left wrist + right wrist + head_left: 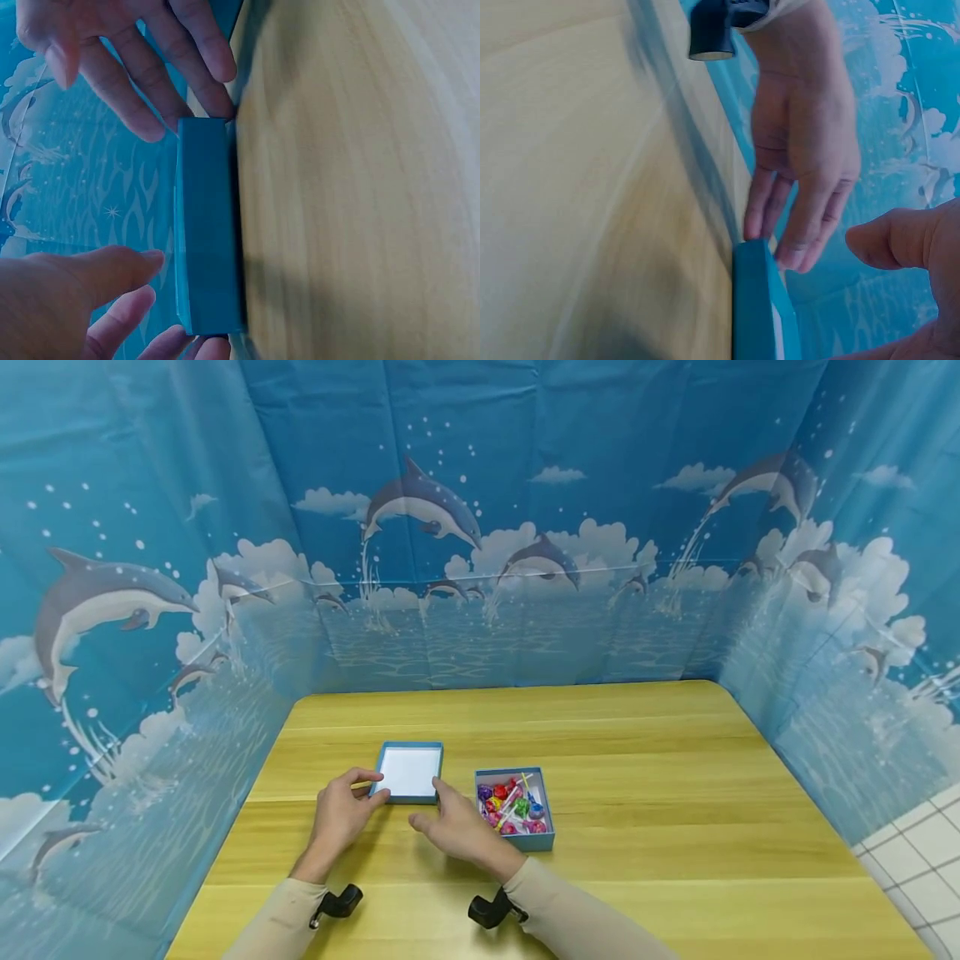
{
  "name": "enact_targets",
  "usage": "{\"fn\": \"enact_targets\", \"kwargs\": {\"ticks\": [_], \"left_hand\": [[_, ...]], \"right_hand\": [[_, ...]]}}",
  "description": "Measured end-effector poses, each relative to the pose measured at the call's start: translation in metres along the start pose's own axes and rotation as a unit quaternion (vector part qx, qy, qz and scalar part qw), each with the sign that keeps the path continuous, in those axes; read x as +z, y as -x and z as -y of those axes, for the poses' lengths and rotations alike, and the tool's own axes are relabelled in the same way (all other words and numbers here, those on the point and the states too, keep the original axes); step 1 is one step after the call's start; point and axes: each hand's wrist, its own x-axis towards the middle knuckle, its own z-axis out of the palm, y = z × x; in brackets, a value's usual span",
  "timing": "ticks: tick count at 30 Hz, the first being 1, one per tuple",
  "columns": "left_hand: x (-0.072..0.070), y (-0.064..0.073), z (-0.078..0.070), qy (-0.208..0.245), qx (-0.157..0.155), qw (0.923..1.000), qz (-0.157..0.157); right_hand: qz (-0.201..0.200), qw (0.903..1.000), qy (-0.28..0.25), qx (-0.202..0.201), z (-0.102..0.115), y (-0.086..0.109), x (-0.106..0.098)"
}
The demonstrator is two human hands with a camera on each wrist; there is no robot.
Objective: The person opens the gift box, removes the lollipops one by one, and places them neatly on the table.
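Lollipops (521, 808) fill the open box (525, 842), so that part looks done; the blue lid (410, 772) lies off it, white inside up, at the box's ten o'clock, leaving it uncovered. The left hand (339, 812), fingers extended, touches the lid from eight o'clock; the right hand (459, 827), thumb spread, from five. Only the left-wrist view shows the left thumb clear of the lid's outer wall; only the head view shows the lollipops.
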Motion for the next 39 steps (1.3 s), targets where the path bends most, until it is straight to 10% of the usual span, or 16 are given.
{"fn": "enact_targets", "kwargs": {"ticks": [11, 24, 39], "left_hand": [[0.002, 0.004, 0.0, -0.02, 0.007, 0.9998, -0.007], [0.012, 0.007, -0.02, -0.033, 0.102, 0.9939, -0.028], [0.037, 0.016, -0.049, -0.011, 0.191, 0.9816, 0.008]], "right_hand": [[0.021, 0.9995, 0.018, -0.013, 0.0, 0.004, -0.004], [0.027, 0.9899, 0.066, -0.123, 0.013, 0.011, -0.035], [0.02, 0.9841, 0.107, -0.141, -0.005, 0.012, -0.081]]}}
